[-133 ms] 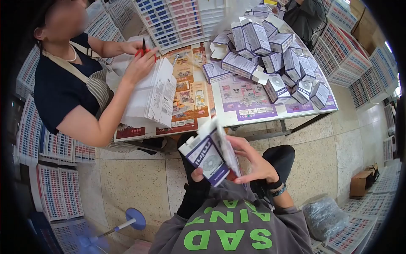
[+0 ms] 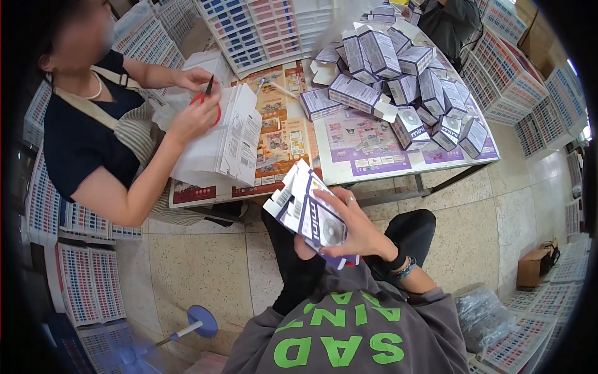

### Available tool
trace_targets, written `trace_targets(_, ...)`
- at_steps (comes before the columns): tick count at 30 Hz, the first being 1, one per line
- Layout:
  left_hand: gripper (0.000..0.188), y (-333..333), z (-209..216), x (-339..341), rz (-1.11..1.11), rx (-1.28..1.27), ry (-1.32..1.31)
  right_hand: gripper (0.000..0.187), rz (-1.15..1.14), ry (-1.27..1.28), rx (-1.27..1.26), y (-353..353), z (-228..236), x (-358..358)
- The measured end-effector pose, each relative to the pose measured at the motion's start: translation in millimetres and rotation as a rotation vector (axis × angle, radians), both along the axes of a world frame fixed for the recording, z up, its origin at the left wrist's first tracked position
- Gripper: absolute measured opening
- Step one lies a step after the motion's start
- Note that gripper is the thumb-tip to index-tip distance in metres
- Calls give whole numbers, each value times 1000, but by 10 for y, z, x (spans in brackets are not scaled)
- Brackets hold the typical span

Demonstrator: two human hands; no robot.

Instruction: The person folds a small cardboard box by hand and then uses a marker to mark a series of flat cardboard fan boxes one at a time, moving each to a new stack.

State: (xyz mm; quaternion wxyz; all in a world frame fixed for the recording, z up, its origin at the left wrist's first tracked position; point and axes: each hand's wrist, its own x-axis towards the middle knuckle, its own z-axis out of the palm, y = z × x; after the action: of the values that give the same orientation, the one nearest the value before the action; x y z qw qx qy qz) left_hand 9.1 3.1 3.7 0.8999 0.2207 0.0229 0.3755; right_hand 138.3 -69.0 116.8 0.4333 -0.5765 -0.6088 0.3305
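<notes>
Purple-and-white card, printed: carton stock (image 2: 311, 215) is right at the fingers, held above the lap, flaps open at the far end. Right hand (image 2: 356, 225): fingers spread over the printed face, thumb by the near edge, gripping. Left hand (image 2: 304, 249) (mostly hidden behind the card) shows just a bit at the left edge; can't tell its finger pose. Layers overlap; can't tell if it's one carton or two. Small red bit (image 2: 350, 263) just below the right thumb. Dark band and bracelet (image 2: 405, 268) on the right wrist. Beyond the fingers: table (image 2: 321, 163), carton pile (image 2: 398, 81) ahead-right. Ahead-left of the fingers, white box stack (image 2: 240, 143); over it, co-worker's hands (image 2: 198, 116) with red-handled scissors (image 2: 218, 115). Farthest ahead: tray rack (image 2: 255, 31).
</notes>
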Motion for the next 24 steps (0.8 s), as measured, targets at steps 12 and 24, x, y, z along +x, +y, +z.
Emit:
trace_targets(12, 105, 191, 225, -522, 110, 104, -35, 95, -368, -625, 18, 459, 89, 862)
trace_targets(24, 123, 130, 256, -441, 71, 723, 187, 64, 139, -104, 169, 85, 587, 26)
